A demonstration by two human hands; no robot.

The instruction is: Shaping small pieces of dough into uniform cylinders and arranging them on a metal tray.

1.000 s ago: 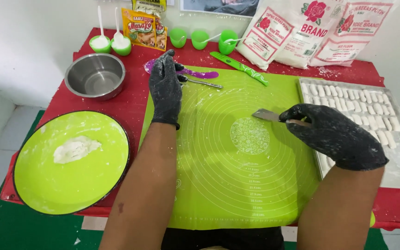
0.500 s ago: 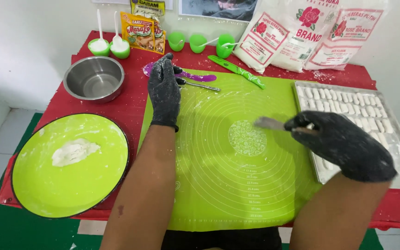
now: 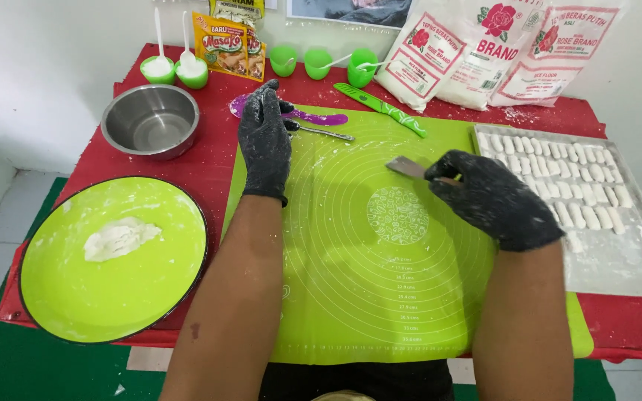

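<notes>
Both my hands wear black gloves dusted with flour. My left hand (image 3: 264, 141) rests at the far left corner of the green silicone mat (image 3: 380, 297), fingers on a metal spoon (image 3: 321, 133) beside a purple spatula (image 3: 313, 117). My right hand (image 3: 493, 199) grips a small metal scraper (image 3: 407, 167) whose blade points left, just above the mat's right half. The mat's middle shows a thin film of flour.
A large green plate (image 3: 157, 297) with a lump of white dough (image 3: 119, 238) sits at left, a steel bowl (image 3: 150, 120) behind it. A metal tray (image 3: 626, 260) of small white dough pieces lies at right. Green cups, seasoning packets, flour bags and a green knife (image 3: 380, 109) line the back.
The view has shifted slightly. My right hand with the scraper has drifted a little toward me and the tray side. My left hand stays at the spoon.
</notes>
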